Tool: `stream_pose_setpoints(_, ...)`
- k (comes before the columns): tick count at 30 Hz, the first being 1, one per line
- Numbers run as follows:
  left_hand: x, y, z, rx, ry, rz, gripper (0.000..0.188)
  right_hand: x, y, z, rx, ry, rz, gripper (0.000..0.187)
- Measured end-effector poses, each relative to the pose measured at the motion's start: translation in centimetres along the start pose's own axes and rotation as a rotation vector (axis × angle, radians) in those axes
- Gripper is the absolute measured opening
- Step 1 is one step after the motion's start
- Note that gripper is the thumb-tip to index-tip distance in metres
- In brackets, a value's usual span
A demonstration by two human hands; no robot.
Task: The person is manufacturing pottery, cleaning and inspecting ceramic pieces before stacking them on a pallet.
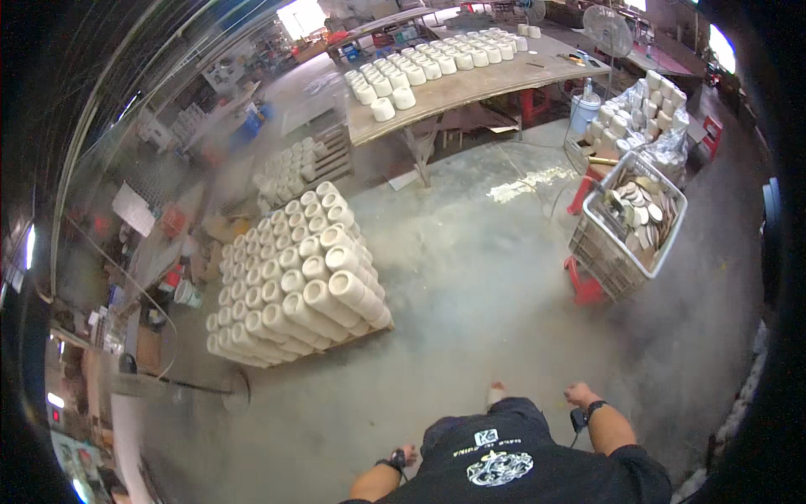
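My left hand (409, 454) hangs low beside my body with a dark band at the wrist; its fingers are too small and partly hidden to read. On the other side, my right hand (579, 393) is held forward over the floor, its fingers curled in with nothing showing in them. A dark watch (597, 407) is on that wrist, and a small black device (578, 419) hangs beside it. Neither hand touches anything I can see. Ahead to the left stands a block of stacked off-white cylindrical pots (294, 281), several layers high, on a wooden pallet (363, 333).
Rows of white pots (432, 65) stand on a long table (470, 94) at the back. To the right, a grey plastic crate (598, 259) of flat pale discs (645, 214) rests on red stools (585, 284). Behind it are piled pots (651, 109) and a fan (607, 32).
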State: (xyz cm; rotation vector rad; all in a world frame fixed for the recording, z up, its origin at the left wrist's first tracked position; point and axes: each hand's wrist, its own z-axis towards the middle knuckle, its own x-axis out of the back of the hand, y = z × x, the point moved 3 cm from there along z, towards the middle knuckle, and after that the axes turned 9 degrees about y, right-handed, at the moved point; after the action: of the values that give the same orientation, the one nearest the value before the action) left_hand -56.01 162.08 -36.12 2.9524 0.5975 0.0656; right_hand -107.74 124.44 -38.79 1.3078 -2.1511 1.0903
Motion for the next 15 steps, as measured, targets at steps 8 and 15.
stream_pose_setpoints(8, 0.0, 12.6, 0.2, -0.009, 0.494, 0.149, 0.04, 9.9, -20.6, 12.0, 0.234, 0.18, 0.188, 0.029)
stream_pose_setpoints(15, 1.4, 36.0, 9.7, -0.074, 0.205, 0.17, 0.027, 6.0, -12.6, 20.5, 0.14, -0.147, -0.256, 0.028)
